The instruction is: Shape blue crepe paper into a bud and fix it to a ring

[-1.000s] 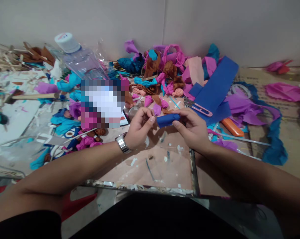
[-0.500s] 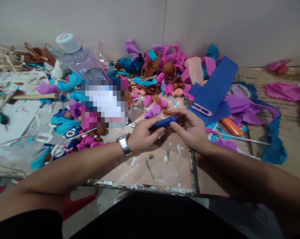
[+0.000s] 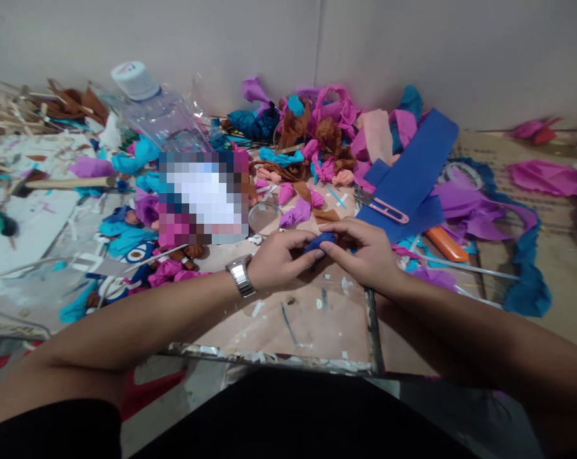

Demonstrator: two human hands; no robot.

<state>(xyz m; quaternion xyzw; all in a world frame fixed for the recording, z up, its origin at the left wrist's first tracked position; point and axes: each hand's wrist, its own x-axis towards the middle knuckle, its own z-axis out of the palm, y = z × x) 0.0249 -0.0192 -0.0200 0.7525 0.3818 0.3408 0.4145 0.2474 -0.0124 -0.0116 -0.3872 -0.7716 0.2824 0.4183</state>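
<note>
Both hands meet over the front middle of the table, around a small dark blue piece of crepe paper point(image 3: 322, 240), bunched or folded. My left hand point(image 3: 282, 258), with a metal watch at the wrist, pinches it between thumb and fingers from the left. From the other side, my right hand point(image 3: 365, 250) grips it with thumb and fingertips. The fingers hide part of the paper. Just beyond my right hand lie pink-handled thread snips point(image 3: 386, 209) on flat strips of blue paper point(image 3: 415, 169). A clear round dish point(image 3: 264, 218) is beyond my left hand.
Behind are heaped crumpled paper scraps point(image 3: 326, 137) in pink, brown and teal. A clear bottle with a white cap point(image 3: 166, 118) stands back left, near a hammer point(image 3: 63, 183). An orange-handled cutter point(image 3: 447, 243) and a teal paper strip point(image 3: 530, 280) lie to the right.
My hands have drawn closer together on the blue paper. It looks shorter and more tilted, with my thumbs now nearly meeting on it.
</note>
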